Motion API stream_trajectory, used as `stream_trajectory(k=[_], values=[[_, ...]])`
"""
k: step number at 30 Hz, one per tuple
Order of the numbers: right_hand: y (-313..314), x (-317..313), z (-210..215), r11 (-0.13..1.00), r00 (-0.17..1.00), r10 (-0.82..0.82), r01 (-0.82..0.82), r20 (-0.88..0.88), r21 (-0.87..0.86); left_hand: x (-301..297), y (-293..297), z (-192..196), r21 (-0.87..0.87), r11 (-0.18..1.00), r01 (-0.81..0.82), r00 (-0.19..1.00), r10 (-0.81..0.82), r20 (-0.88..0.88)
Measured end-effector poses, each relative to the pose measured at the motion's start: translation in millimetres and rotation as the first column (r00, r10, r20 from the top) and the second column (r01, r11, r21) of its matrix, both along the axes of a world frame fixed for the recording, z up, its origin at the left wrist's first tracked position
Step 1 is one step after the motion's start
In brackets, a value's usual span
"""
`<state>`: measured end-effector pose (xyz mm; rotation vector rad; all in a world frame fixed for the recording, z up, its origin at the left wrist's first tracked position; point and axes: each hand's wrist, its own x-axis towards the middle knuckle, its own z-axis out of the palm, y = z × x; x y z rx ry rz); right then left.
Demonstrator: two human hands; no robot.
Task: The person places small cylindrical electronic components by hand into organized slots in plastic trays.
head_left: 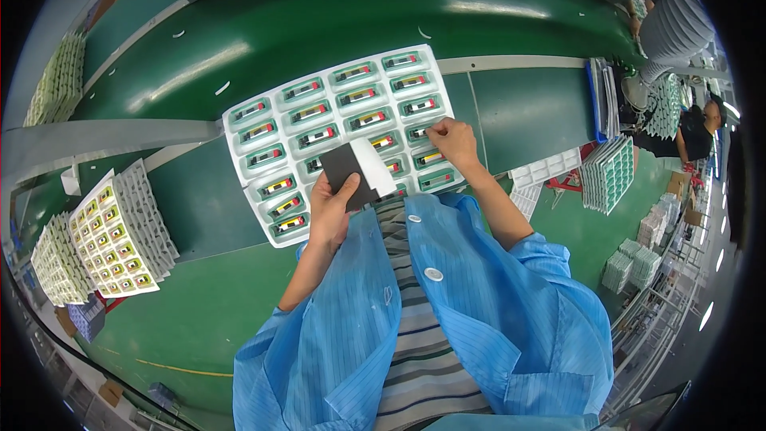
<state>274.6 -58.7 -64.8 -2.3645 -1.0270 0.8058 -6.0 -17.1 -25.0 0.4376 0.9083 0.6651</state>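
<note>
A white moulded tray [252, 199] lies tilted on the bench before me, its pockets holding small slim electronic parts [369, 120] in black, white, red and yellow. My left hand [325, 211] is closed round a dark, flat rectangular pad [341, 172], held above the tray's near middle. Against that pad lies a white sheet [373, 168], covering some pockets beneath. Over the tray's right column is my right hand [455, 145], its thumb and fingertips pinched together at a pocket with a part in it. Whatever sits between those fingertips is too small to make out.
Beyond the tray runs a glossy green belt [335, 20] with white scraps on it. Filled trays [120, 231] stand stacked at the left, beneath a grey metal bar [136, 134]. To the right are a blue-edged holder [594, 100], more trays [610, 174] and another person [694, 136].
</note>
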Motion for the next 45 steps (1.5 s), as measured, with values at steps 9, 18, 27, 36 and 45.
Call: stream_trajectory(k=[9,18,27,36,45], values=[[-0.4,-53.9,72.4,0.855,0.932,0.362,-0.346,0.033,0.387,3.6,4.9,8.8,0.074,0.996,-0.045,0.999,0.043,0.017],[-18.5,-104.6,80.2,0.694,0.821,0.522,-0.567,0.233,0.445,8.3,1.9,18.8,0.070,0.996,0.053,0.998,-0.055,0.023],[-34.8,-97.6,73.0,0.759,0.834,0.547,-0.532,0.077,0.374,5.4,-11.3,2.1,0.058,0.981,0.185,0.982,-0.182,-0.050],[-44.0,-101.6,79.5,0.775,0.890,0.437,-0.447,0.132,0.447,18.1,-11.2,10.1,0.093,0.979,0.180,0.983,-0.175,-0.058],[-56.4,-82.2,72.5,0.900,0.854,0.371,-0.234,-0.364,0.368,14.6,-12.5,-0.1,0.167,0.971,0.172,0.975,-0.144,-0.166]])
